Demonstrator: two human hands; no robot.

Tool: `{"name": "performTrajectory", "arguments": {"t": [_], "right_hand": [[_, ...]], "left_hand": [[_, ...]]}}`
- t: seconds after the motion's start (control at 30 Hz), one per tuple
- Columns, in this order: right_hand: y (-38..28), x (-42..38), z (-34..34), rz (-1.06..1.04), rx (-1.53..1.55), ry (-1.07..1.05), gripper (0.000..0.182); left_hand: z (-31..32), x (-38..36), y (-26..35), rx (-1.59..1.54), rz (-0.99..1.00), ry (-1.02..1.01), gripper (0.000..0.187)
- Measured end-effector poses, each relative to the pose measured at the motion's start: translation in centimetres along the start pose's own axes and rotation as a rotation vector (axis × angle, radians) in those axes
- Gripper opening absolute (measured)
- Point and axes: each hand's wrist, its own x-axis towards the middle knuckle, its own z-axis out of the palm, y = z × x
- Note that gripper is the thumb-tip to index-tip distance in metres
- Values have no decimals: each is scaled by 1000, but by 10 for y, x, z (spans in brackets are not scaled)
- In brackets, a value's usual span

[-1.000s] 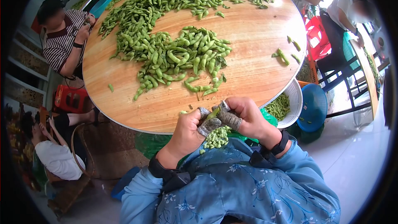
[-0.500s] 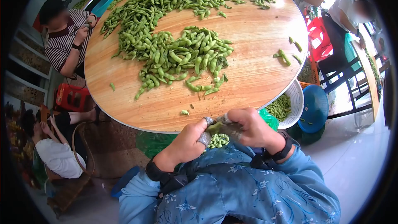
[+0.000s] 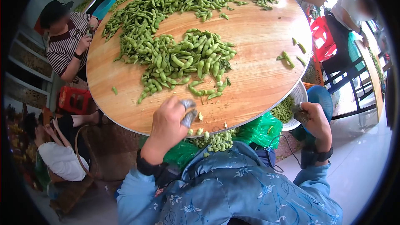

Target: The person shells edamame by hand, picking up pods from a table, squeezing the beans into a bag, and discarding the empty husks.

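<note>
My left hand (image 3: 168, 121) hovers over the front edge of the round wooden table (image 3: 258, 71), its taped thumb and forefinger apart with nothing between them. Close to its fingertips lie small pale bits and a few loose beans on the table. Shelled green beans (image 3: 216, 141) are heaped below the edge, in front of my apron, beside green plastic (image 3: 262, 131). My right hand (image 3: 315, 120) is off to the right, beside a white basket (image 3: 299, 96) of green pods. Its fingers are curled, with grey tape on the tips; what they hold, if anything, is hidden.
A large heap of edamame pods (image 3: 175, 58) covers the table's middle and left. Several stray pods (image 3: 287, 59) lie near the right edge. A blue basket (image 3: 321, 96) stands behind my right hand. A seated person in a striped shirt (image 3: 68, 46) works at the left; others are around.
My hands, together on a pod before, have parted. The left moved up and left over the table edge and opened; the right swung out right to the baskets. Shelled beans below show more.
</note>
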Motion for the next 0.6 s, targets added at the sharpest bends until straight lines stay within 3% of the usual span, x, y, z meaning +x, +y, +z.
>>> {"name": "performTrajectory", "arguments": {"t": [0.07,0.13,0.2,0.27,0.33,0.43,0.47,0.5,0.57,0.6], "right_hand": [[-5,4,11,13,104,28,13],[-19,12,22,-52,193,-85,13],[-32,17,35,-130,263,-112,13],[-47,23,40,-261,183,-146,15],[-64,29,46,-196,211,-255,16],[-79,37,81,-189,744,-216,21],[-87,42,88,-191,746,-217,21],[-92,48,97,-188,873,-274,23],[-104,55,104,-183,997,-330,26],[-110,57,107,-152,1062,-383,27]], "left_hand": [[5,20,-1,34,15,-11,21],[13,31,-4,62,31,-20,23],[26,38,-13,14,-53,-151,21],[30,37,-24,53,3,-92,17],[30,31,-30,-101,-132,60,11],[22,18,-30,-721,-346,169,12],[17,14,-27,-993,-423,174,15],[14,11,-20,-993,-423,175,15],[12,6,1,-1510,-544,139,18],[12,4,7,-1512,-543,139,18]]}}
